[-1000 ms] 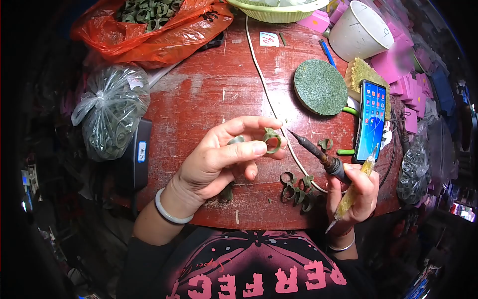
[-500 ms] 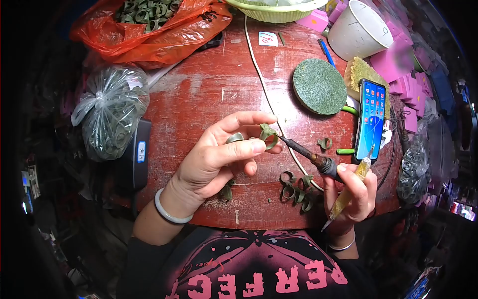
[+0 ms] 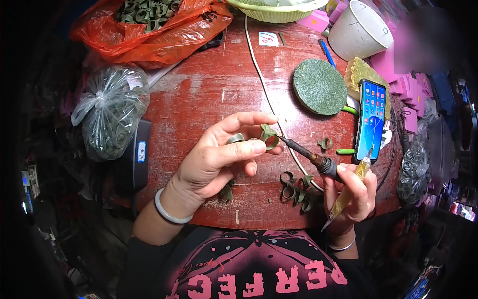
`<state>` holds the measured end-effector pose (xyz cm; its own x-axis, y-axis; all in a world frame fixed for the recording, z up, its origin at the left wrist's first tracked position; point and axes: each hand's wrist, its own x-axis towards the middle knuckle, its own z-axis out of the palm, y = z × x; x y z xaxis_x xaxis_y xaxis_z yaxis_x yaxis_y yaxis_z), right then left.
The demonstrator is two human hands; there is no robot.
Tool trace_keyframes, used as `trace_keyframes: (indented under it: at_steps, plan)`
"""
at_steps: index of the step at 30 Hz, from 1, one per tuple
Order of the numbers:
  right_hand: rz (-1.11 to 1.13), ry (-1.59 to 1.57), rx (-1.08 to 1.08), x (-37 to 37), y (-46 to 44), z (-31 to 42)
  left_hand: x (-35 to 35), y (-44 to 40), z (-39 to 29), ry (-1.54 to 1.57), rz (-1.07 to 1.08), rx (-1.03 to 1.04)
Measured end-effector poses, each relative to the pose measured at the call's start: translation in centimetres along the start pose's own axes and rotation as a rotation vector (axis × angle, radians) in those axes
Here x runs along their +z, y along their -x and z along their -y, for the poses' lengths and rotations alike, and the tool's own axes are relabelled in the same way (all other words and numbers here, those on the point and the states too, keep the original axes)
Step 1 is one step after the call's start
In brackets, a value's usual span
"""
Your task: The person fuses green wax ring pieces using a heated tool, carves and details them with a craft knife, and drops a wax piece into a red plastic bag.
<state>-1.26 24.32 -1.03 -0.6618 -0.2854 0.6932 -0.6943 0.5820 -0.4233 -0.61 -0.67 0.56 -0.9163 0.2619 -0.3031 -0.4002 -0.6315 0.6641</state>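
My left hand pinches a green ring with a raised top between thumb and fingers. A silvery ring sits on one of its fingers. My right hand grips a soldering iron, its dark tip touching or almost touching the green ring's right side. The same hand also holds a slim pointed tool wrapped in yellow tape, slanting across the palm. Below the iron, several green rings lie in a cluster on the red table, and a single one lies to the right.
At the right are a round green pad, a propped phone and a white bucket. An orange bag with green rings and a clear bag sit at left. A white cable crosses the table.
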Motion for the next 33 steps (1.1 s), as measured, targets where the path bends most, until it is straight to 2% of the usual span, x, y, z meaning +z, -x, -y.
trace_keyframes:
  at_steps: [33]
  plan:
    - [0.007,0.013,-0.019,-0.14,-0.14,0.11,0.15,0.02,-0.05,-0.023,-0.018,-0.007]
